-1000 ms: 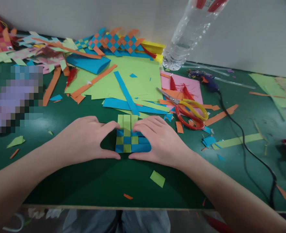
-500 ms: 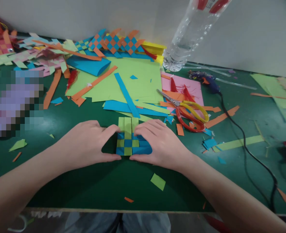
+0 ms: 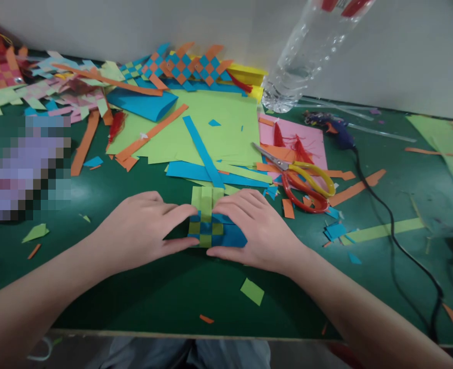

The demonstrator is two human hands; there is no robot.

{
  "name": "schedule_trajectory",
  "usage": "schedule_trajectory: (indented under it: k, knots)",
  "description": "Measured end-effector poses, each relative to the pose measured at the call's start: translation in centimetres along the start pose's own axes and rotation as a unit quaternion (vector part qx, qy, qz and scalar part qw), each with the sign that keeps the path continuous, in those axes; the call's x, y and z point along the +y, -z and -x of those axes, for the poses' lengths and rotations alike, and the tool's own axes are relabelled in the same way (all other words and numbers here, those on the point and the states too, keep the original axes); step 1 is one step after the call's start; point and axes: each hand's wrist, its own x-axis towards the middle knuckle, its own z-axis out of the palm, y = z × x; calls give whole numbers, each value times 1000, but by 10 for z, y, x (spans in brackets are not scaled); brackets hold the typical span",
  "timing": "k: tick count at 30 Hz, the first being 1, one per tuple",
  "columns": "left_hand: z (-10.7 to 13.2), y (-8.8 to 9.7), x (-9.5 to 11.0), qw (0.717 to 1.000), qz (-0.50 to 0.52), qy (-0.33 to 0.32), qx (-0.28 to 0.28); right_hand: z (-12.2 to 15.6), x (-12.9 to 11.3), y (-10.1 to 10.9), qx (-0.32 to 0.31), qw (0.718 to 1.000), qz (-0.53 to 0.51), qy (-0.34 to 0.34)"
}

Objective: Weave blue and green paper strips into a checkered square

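A small checkered weave of blue and light green paper strips lies flat on the green table in front of me. Long green strip ends point away from me and blue ends stick out to the right. My left hand pinches the weave's left side, its thumb over the lower left corner and its fingertips by the upper left. From the right, my right hand curls its fingers over the upper edge and the blue ends, while its thumb lies along the lower edge. Those fingers hide part of the blue strips.
Scissors with red and yellow handles rest beyond my right hand. Behind are green sheets, woven paper fish, a clear bottle and a dark blue glue gun with a black cord. Paper scraps lie around; a blurred-out object is left.
My left thumb has moved from below the weave's lower left corner up onto it. My right hand keeps nearly the same hold. The whole view has shifted slightly.
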Motion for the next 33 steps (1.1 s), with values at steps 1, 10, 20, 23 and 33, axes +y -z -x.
schedule_trajectory:
  k: [1, 10, 20, 23, 33]
  knots:
    - [-1, 0, 0, 1000, 5, -26, 10, 0, 1, 0, -1, 1000, 5, 2]
    - [-7, -2, 5, 987, -1, -160, -23, 0, 5, -2, -24, 1000, -1, 10]
    - [-10, -9, 1, 986, 48, -161, 21, -2, 7, -2, 10, 1000, 8, 20]
    - [-11, -9, 1, 983, 55, -168, 44, -4, 8, 1, 31, 999, 23, 5]
    - [-13, -14, -7, 986, 20, -87, 137, -4, 18, 3, 57, 997, 47, 22]
